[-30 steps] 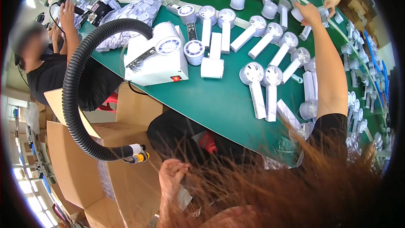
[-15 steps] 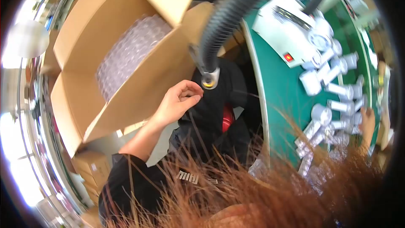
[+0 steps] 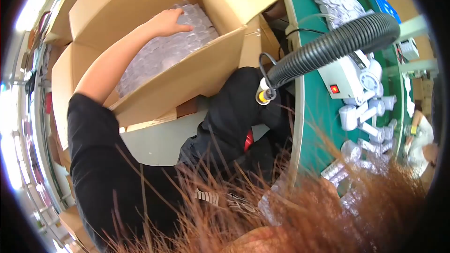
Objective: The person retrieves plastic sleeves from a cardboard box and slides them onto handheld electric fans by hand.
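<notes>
My left hand (image 3: 168,22) is inside the large cardboard box (image 3: 183,82), over the clear bubbled plastic (image 3: 161,56). Its fingers and thumb are apart and nothing shows in them; whether it touches the plastic I cannot tell. A small part of what looks like my right hand (image 3: 330,187) shows at the lower right, mostly behind hair. It is near the white and grey plastic parts (image 3: 335,168) on the green table (image 3: 316,136), and its fingers are hidden.
A black corrugated hose (image 3: 337,47) arches from the table to above my leg. On the table stand a white machine with a red switch (image 3: 334,89) and several white parts (image 3: 370,112). A person in a white sleeve (image 3: 422,136) is at the far right.
My left hand has moved from beside the hose end up and left into the box, its fingers spreading. My view has shifted; the hose appears farther right.
</notes>
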The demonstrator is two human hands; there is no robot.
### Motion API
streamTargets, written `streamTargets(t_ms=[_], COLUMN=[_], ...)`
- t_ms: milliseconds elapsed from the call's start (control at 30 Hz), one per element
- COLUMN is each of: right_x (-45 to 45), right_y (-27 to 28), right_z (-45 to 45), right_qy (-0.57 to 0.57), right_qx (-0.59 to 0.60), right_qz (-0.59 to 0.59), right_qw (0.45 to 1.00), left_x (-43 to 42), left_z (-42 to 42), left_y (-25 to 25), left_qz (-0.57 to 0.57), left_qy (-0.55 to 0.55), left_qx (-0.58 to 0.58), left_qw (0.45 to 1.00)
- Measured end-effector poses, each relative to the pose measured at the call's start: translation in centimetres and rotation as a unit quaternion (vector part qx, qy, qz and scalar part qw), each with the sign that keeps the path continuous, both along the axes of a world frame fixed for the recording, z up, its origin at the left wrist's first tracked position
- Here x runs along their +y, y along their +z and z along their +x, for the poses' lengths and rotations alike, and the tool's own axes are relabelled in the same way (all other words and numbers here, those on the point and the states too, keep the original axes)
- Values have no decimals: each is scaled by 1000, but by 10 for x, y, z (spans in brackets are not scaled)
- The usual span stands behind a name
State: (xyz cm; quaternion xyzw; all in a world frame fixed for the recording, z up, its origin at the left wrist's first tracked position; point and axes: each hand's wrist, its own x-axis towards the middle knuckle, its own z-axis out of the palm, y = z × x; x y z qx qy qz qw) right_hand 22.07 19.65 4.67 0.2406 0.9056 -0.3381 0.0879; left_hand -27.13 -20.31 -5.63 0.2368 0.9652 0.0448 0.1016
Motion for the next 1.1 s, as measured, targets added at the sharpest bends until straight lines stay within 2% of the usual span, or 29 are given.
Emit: streamTargets(t_ms=[67,100,167,233,333,433,533,633,733,933,1000,1033,1100], right_x=[-2,-13,-29,-40,-52,-60,-66,-73,-80,-94,-100,-102,-100], right_y=[-15,-12,-14,-24,-39,-51,-60,-70,-81,-103,-114,-127,-191], right_z=[29,33,35,40,43,39,34,29,27,33,41,48,94], right_qy=[-19,2,1,-31,-66,-81,-82,-80,-83,-116,-132,-142,-179], right_qx=[20,46,52,32,10,7,10,10,7,-4,-8,-13,-64], right_qz=[-31,-1,8,-10,-29,-43,-48,-55,-58,-73,-80,-84,-115], right_qw=[999,999,999,999,997,996,995,995,995,991,988,986,975], left_x=[8,10,10,14,23,33,36,39,30,31,34,36,31], left_z=[-51,-64,-81,-89,-85,-84,-73,-57,-50,-68,-73,-76,-89], left_y=[-44,-60,-70,-72,-60,-58,-69,-77,-83,-72,-71,-72,-88], left_qz=[-53,-79,-96,-92,-170,-166,-178,-210,-94,-102,-97,-92,-136], left_qy=[11,19,7,15,-27,-18,-7,17,42,-27,-13,-8,-38], left_qx=[7,10,-11,-22,7,-58,14,19,38,-16,-16,-17,5], left_qw=[999,997,995,995,985,984,984,977,994,994,995,996,990])
